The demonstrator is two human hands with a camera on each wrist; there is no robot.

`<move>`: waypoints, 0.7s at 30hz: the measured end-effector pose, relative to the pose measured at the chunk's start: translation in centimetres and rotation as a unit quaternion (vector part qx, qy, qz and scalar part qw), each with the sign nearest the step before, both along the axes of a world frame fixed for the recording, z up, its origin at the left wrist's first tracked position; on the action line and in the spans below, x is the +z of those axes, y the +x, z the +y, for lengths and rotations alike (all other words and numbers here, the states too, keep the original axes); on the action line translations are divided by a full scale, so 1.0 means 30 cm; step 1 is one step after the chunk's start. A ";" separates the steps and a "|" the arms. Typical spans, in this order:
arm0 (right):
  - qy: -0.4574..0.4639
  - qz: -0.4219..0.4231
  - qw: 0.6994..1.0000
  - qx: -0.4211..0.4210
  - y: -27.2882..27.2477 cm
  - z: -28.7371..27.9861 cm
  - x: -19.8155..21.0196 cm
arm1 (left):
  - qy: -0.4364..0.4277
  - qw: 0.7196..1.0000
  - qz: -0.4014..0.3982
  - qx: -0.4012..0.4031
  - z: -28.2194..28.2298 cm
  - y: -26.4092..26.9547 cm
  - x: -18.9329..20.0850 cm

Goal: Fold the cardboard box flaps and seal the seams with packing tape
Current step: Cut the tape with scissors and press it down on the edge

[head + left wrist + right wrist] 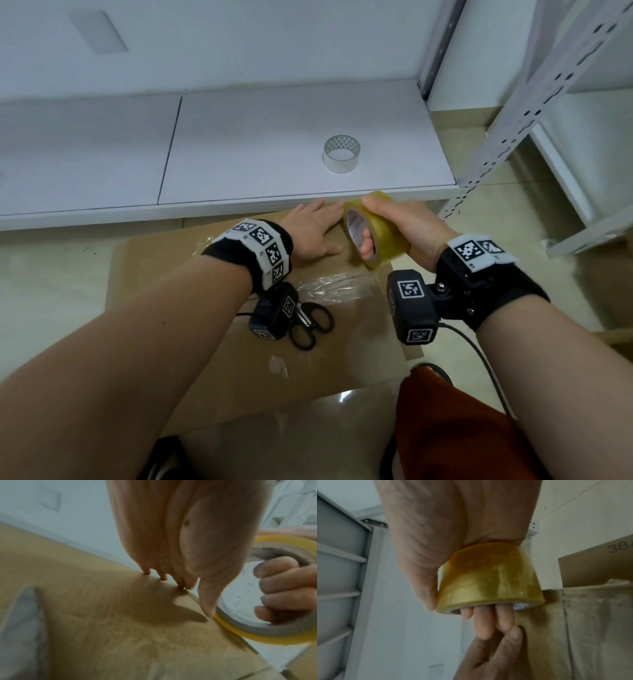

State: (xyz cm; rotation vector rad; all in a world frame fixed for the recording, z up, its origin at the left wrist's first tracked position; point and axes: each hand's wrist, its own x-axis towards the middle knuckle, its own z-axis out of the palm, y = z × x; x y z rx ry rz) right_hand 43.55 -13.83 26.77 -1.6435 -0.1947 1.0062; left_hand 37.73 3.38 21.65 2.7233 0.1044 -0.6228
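Cardboard box (212, 359) lies flat on the floor, filling the lower middle of the head view, its far edge tucked just under the front lip of a low white shelf (239, 144). Left hand (313, 233) is pressed palm-down on the box near that far edge, fingers (147, 572) straight and close together, tips touching the cardboard, thumb pointing toward the roll. Right hand (404, 222) sits just beside it at center-right of the frame, w/ a yellowish packing tape roll (375, 236) gripped firmly: fingers (484, 623) poke through the core, thumb and palm wrap the outside. Roll stands on edge, its lower rim at or very near the box surface; can't tell from the blurred wrist views if it actually touches. Left thumb tip is right next to the roll's rim.

Strips of clear tape (329, 286) already lie wrinkled on the cardboard, center of the head view. Black-handled scissors (308, 325) rest on the box below that, partly hidden by the left wrist cam. A second, clear tape roll (342, 153) stands on the shelf, upper middle, well apart from the hands. Perforated metal rack upright (534, 102) runs along the right side. Orange-red cloth (455, 428) shows at bottom right.
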 end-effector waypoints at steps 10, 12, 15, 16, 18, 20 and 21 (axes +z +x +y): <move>-0.010 0.001 0.999 -0.047 -0.036 0.026 0.007 | -0.017 1.000 -0.013 0.022 -0.007 -0.024 -0.009; -0.012 0.001 0.999 -0.046 -0.041 0.026 0.007 | -0.009 1.000 -0.007 0.019 -0.006 -0.020 -0.003; -0.009 0.009 0.999 -0.048 -0.048 0.023 0.008 | 0.005 1.000 0.001 0.015 -0.013 -0.022 0.007; -0.009 0.010 0.999 -0.050 -0.050 0.022 0.007 | 0.008 1.000 0.004 0.014 -0.016 -0.022 0.009; -0.008 0.014 0.999 -0.052 -0.053 0.020 0.004 | 0.012 1.000 0.008 0.013 -0.020 -0.023 0.011; -0.005 0.019 0.999 -0.050 -0.056 0.018 0.001 | 0.013 1.000 0.012 0.013 -0.020 -0.020 0.013; -0.004 0.020 0.999 -0.050 -0.057 0.016 0.000 | 0.013 1.000 0.015 0.012 -0.020 -0.019 0.014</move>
